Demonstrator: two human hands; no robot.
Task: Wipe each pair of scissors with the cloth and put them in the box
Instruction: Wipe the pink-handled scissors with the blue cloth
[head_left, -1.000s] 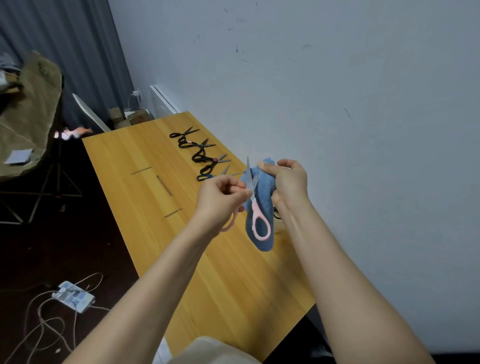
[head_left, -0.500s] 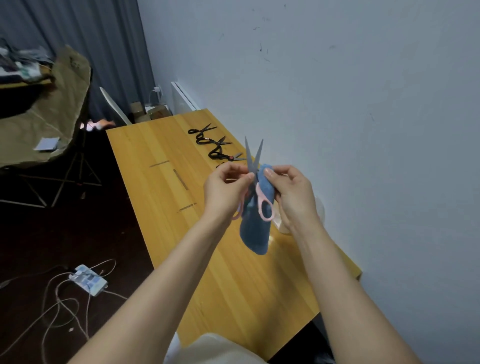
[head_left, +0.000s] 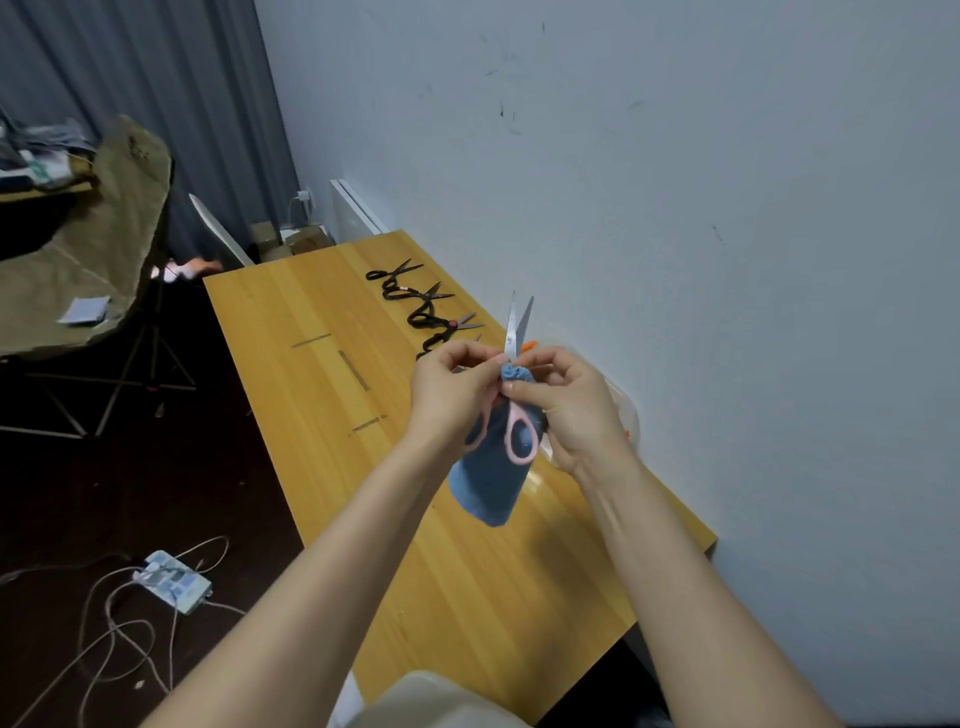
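A small dark mark sits low on one blade of the pink-handled scissors (head_left: 511, 338), too small to read. No other lettering is legible from where I stand.

The scissors are held in the air at the centre of the frame, above the wooden table (head_left: 467, 597). Their long axis runs nearly straight up and down. The tips point to the top of the frame and the handles hang toward the bottom. The blades are plain silver and stand slightly apart in a narrow V. The handles are pale pink. One oval loop lies in front of the blue cloth (head_left: 488, 483), and the other is partly hidden behind the left hand (head_left: 452, 395).

The left hand's fingers are curled and pinch the scissors just below the blades. The right hand (head_left: 576, 410) pinches a bunched fold of the cloth between thumb and forefinger, against the scissors where the blades meet. The rest of the cloth hangs loose below both hands.

Toward the upper middle of the frame, a row of black scissors (head_left: 415, 306) lies on the table near the wall (head_left: 675, 208). A power strip (head_left: 171, 582) with tangled cables lies on the dark floor at lower left.
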